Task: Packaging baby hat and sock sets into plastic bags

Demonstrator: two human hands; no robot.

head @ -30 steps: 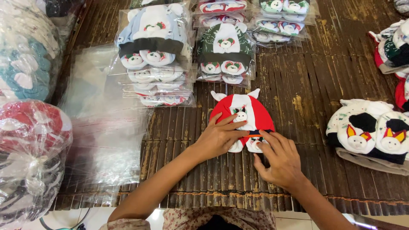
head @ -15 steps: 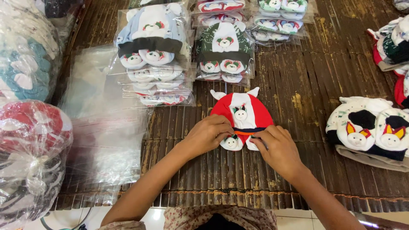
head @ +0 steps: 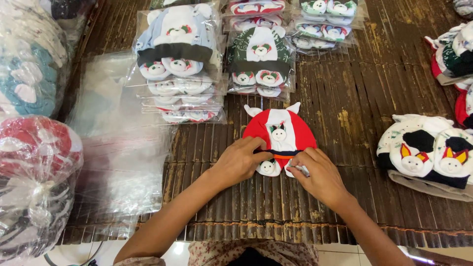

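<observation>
Head view shows both hands pressed on a red hat [head: 279, 129] lying flat on the slatted mat [head: 345, 113], just below the bagged stacks [head: 180, 64]. Left hand [head: 240, 160] lies with fingers nearly flat, pinning the hat's dark band and one small bootie [head: 268, 168]; right hand [head: 315, 172] has its fingers curled down over the other bootie at the band's right end. To do this well, keep both booties tucked evenly under the band, centred, and smooth the fabric flat. Loose clear bags [head: 116, 148] lie to the left.

Even soft daylight, glare on plastic bags [head: 118, 162], edges slightly blurred.
</observation>
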